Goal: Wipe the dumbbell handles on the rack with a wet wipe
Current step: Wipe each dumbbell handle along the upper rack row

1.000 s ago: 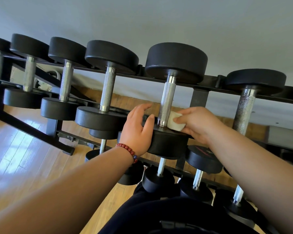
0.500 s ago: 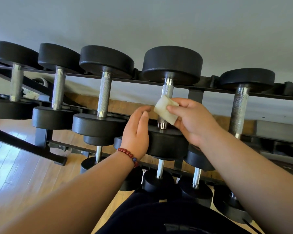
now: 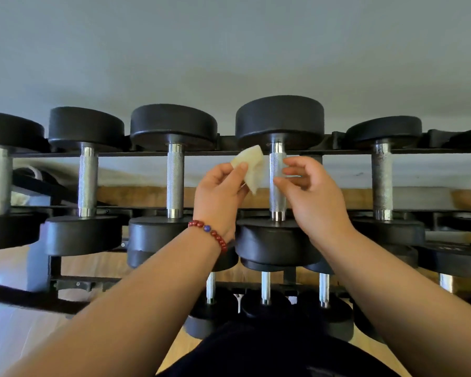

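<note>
From the head camera, a plain grey wall [image 3: 229, 50] rose beyond both hands, with a wooden skirting strip [image 3: 136, 195] behind the handles and pale wood floor [image 3: 11, 336] below the left forearm. The black two-tier rack [image 3: 337, 152] ran across behind the hands. The left hand [image 3: 220, 197], with a red bead bracelet [image 3: 210, 235] at its wrist, pinched the folded wet wipe [image 3: 249, 167] just left of the knurled dumbbell handle [image 3: 276, 197]. The right hand [image 3: 313, 194] hung loosely curled on that handle's other side, holding nothing. A faint marking on a lower plate [image 3: 452, 250] right of the right hand was too blurred to read.
</note>
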